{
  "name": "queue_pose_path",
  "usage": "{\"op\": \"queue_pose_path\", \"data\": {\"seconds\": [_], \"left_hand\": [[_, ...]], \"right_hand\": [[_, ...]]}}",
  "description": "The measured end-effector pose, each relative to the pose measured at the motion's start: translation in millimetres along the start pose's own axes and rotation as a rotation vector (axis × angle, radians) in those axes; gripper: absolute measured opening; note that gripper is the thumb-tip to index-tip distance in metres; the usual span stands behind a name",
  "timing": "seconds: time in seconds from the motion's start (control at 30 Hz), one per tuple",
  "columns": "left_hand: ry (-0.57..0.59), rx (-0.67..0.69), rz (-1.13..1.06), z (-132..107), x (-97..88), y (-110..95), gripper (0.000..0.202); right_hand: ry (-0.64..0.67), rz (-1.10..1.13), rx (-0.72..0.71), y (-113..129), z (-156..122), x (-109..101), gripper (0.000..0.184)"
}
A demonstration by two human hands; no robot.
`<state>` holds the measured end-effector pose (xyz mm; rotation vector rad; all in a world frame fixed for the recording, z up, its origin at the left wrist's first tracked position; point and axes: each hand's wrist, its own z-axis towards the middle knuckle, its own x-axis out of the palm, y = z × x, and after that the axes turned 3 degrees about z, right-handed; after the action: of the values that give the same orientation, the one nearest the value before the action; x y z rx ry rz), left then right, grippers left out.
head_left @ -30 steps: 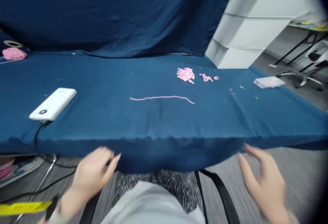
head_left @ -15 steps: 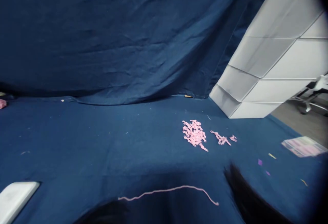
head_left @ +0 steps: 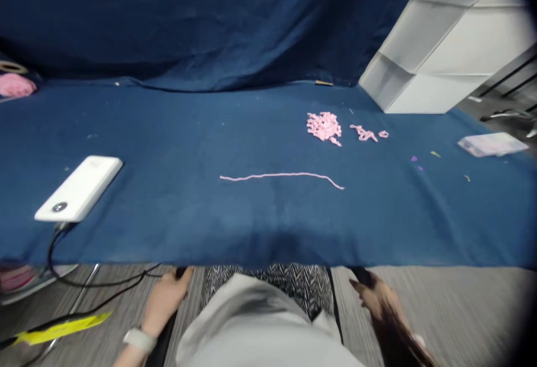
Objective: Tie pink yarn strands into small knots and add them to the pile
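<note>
A thin pink yarn strand (head_left: 281, 177) lies straight across the middle of the blue-covered table (head_left: 176, 227). Behind it to the right sit a heap of small pink yarn pieces (head_left: 323, 126) and a few loose ones (head_left: 369, 133). Both hands are down below the table's front edge, on either side of my lap. My left hand (head_left: 165, 297), with a white watch on its wrist, curls round a dark chair part. My right hand (head_left: 375, 294) is blurred and curls round a dark chair part on the other side.
A white power bank (head_left: 79, 188) lies at the left with a black cable (head_left: 59, 255) hanging to the floor. A pink yarn ball (head_left: 14, 84) sits far left, a white shelf unit (head_left: 440, 37) at the back right, and a flat plastic packet (head_left: 490, 144) at the right edge.
The view swung up to the backdrop and came back down. Both hands dropped from in front of the table edge to the chair's sides and closed there.
</note>
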<state>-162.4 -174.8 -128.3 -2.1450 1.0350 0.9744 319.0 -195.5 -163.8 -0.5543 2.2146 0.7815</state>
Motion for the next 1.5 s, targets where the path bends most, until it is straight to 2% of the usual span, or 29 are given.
{"op": "queue_pose_path", "data": {"seconds": [0.07, 0.13, 0.23, 0.33, 0.4, 0.43, 0.5, 0.53, 0.63, 0.7, 0.73, 0.77, 0.8, 0.83, 0.87, 0.9, 0.93, 0.97, 1.0, 1.03, 1.07, 1.13, 1.17, 1.23, 1.37, 1.5], "left_hand": [[0.022, 0.004, 0.034, 3, 2.6, 3, 0.053], [-0.003, 0.022, 0.097, 3, 1.3, 4, 0.058], [-0.072, 0.062, 0.245, -5, -0.9, 0, 0.067], [-0.120, 0.152, 0.406, -24, -6.4, -12, 0.068], [-0.116, 0.310, 0.548, -43, -15.9, -26, 0.067], [-0.079, 0.449, 0.573, -54, -22.4, -34, 0.065], [0.037, 0.640, 0.481, -78, -37.0, -50, 0.067], [0.050, 0.717, 0.433, -90, -44.4, -56, 0.068], [0.003, 0.910, 0.346, -119, -64.0, -68, 0.059], [-0.053, 1.008, 0.261, -127, -76.3, -74, 0.050], [-0.117, 1.045, 0.204, -126, -83.1, -78, 0.046], [-0.228, 1.071, 0.142, -120, -90.7, -85, 0.042], [-0.363, 1.079, 0.092, -111, -99.2, -93, 0.040], [-0.507, 1.065, 0.065, -97, -108.4, -104, 0.037], [-0.631, 1.032, 0.075, -81, -118.0, -116, 0.036], [-0.697, 0.998, 0.113, -61, -127.5, -130, 0.036], [-0.720, 0.944, 0.168, -40, -136.3, -144, 0.037], [-0.692, 0.876, 0.231, -19, -143.8, -158, 0.040], [-0.659, 0.847, 0.250, 1, -149.7, -170, 0.041], [-0.624, 0.842, 0.260, 18, -153.6, -179, 0.040], [-0.607, 0.835, 0.257, 33, -155.6, -186, 0.038], [-0.607, 0.845, 0.228, 50, -154.3, -191, 0.030], [-0.614, 0.858, 0.208, 54, -152.0, -190, 0.025], [-0.635, 0.899, 0.154, 53, -146.6, -184, 0.019], [-0.669, 0.999, -0.011, 38, -141.8, -175, 0.017], [-0.723, 1.038, -0.154, 23, -142.6, -174, 0.024]], "right_hand": [[0.071, -0.040, -0.043, -4, 2, -4, 0.043], [0.096, -0.085, -0.084, -5, 2, -8, 0.050], [0.083, -0.183, -0.144, -5, 5, -13, 0.056], [0.043, -0.285, -0.204, -5, 9, -15, 0.055], [0.022, -0.331, -0.220, -5, 10, -15, 0.056], [0.012, -0.350, -0.223, -5, 10, -14, 0.055], [-0.006, -0.390, -0.242, -3, 6, -13, 0.054], [-0.012, -0.413, -0.258, -1, 3, -13, 0.054], [-0.019, -0.497, -0.316, 8, -14, -24, 0.055], [0.024, -0.550, -0.405, 19, -34, -44, 0.043], [0.069, -0.560, -0.466, 27, -47, -58, 0.034], [0.115, -0.555, -0.531, 37, -61, -74, 0.031], [0.171, -0.524, -0.623, 50, -74, -91, 0.034], [0.278, -0.446, -0.810, 65, -85, -107, 0.040], [0.285, -0.332, -0.967, 83, -94, -121, 0.042], [0.171, -0.219, -1.087, 104, -97, -131, 0.042], [-0.065, -0.136, -1.154, 125, -96, -137, 0.041], [-0.342, -0.094, -1.165, 147, -89, -139, 0.039], [-0.472, -0.077, -1.145, 167, -77, -137, 0.039], [-0.540, -0.091, -1.123, 185, -62, -133, 0.038], [-0.589, -0.221, -1.062, 200, -45, -126, 0.042], [-0.571, -0.299, -0.968, 217, -11, -112, 0.061], [-0.551, -0.323, -0.932, 220, 2, -106, 0.063], [-0.523, -0.353, -0.900, 220, 18, -97, 0.048], [-0.569, -0.347, -0.906, 215, 19, -94, 0.029], [-0.611, -0.320, -0.981, 217, 15, -93, 0.022]]}}
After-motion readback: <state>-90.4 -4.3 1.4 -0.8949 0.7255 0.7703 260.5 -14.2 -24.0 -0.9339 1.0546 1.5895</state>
